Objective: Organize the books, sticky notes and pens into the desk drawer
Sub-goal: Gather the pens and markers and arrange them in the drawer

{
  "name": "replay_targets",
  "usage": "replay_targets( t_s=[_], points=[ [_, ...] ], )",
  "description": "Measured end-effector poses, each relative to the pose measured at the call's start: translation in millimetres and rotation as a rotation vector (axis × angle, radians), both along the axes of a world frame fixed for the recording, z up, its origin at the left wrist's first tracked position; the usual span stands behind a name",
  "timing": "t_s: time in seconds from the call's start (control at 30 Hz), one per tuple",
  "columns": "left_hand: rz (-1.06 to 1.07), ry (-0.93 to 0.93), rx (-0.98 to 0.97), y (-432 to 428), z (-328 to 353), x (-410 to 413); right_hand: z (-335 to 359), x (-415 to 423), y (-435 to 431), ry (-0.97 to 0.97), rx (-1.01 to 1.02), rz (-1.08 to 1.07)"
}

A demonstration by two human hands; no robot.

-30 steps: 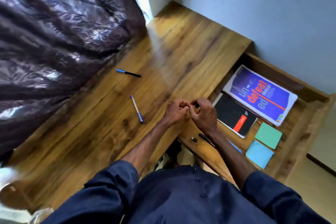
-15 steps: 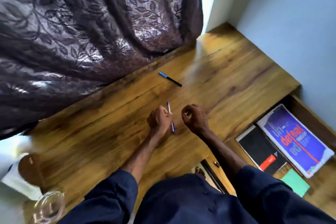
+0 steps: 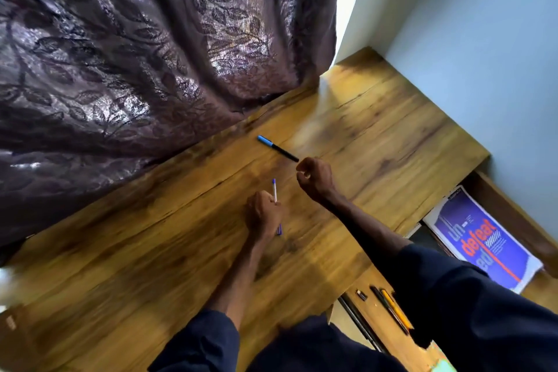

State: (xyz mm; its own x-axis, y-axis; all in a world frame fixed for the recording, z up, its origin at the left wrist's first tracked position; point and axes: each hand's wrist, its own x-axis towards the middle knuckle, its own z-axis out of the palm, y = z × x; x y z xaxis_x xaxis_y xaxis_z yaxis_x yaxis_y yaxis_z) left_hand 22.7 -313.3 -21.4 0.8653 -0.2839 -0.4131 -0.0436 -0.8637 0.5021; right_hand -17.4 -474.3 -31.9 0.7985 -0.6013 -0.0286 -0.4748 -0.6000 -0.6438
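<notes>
Left grip (image 3: 264,214) clamps the white pen (image 3: 274,189) mid-barrel; right grip (image 3: 314,178), curled, meets the black pen (image 3: 277,148) tip, hold unclear. Pens judged light, stiff, slick: pinch mid-barrel.

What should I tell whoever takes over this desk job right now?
Left hand: grips the white pen just above the desk.
Right hand: fingers curled, at the tip of the black pen lying on the desk; contact unclear.
Done: the purple book and some pens lie in the open drawer.
Left: put both desk pens into the drawer.
</notes>
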Motion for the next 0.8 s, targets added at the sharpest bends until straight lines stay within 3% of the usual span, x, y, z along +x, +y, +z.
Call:
replay_targets(
  t_s=[0.27, 0.43, 0.57, 0.7, 0.8],
  points=[
    [0.148, -0.047, -0.141, -11, -4, 32, -18, 66, -31, 0.315, -0.235, 0.29],
    [0.12, -0.043, -0.148, -14, -8, 29, -32, 45, -22, 0.215, -0.34, 0.297],
    [0.082, -0.024, -0.12, -15, -5, 16, -40, 10, -21, 0.127, -0.28, 0.171],
    [0.02, -0.018, -0.135, -21, 2, 0, -37, -42, -24, 0.166, -0.079, 0.111],
    [-0.055, -0.036, -0.136, -30, 9, -15, -28, -89, -28, 0.057, 0.084, -0.077]
  ],
)
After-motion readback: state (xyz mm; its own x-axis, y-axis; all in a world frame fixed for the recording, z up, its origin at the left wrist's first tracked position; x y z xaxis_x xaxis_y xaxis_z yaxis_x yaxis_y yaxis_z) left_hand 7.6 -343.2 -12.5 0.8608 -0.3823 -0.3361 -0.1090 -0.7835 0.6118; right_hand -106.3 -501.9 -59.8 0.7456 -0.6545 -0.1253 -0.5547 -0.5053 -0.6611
